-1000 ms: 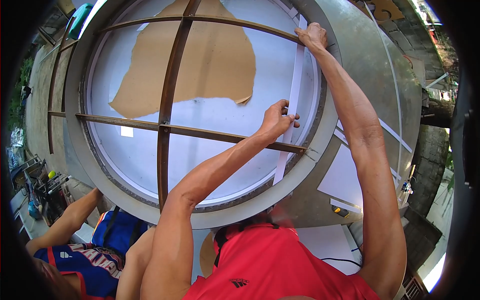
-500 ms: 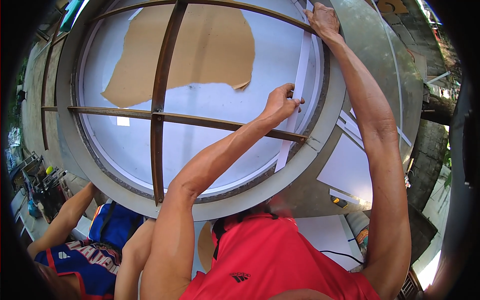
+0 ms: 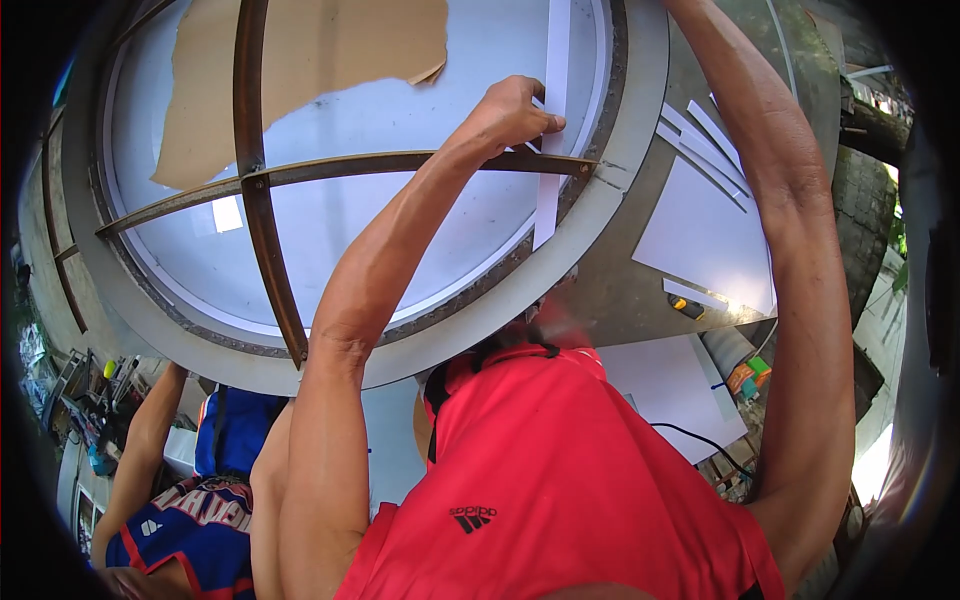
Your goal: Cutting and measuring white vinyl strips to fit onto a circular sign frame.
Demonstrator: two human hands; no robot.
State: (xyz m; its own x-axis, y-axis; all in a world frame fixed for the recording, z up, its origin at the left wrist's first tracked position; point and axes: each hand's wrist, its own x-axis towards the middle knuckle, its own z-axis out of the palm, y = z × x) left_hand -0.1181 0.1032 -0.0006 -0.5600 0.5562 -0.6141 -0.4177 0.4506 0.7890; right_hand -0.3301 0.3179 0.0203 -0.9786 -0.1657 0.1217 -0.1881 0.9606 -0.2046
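A long white strip (image 3: 557, 60) lies along the right side of a large round grey frame (image 3: 640, 95), passing beneath a rusty metal crossbar (image 3: 350, 167). My left hand (image 3: 515, 112) reaches over the crossbar and pinches the strip between thumb and fingers. Inside the ring is a pale panel (image 3: 390, 120) with a torn piece of brown cardboard (image 3: 330, 50) on it. My right forearm stretches up along the ring's right side; that hand is cut off by the top edge, so its fingers are hidden.
Right of the ring, a white sheet (image 3: 705, 235), several cut white strips (image 3: 705, 150) and a yellow-and-black tool (image 3: 686, 306) lie on the grey table. A co-worker in a blue jersey (image 3: 195, 525) is at the lower left. A black cable (image 3: 700, 440) runs near my right side.
The view has shifted, so the ring sits higher and further left. My right hand, earlier seen at the strip's far end, has gone out of the picture. The left hand keeps its pinch.
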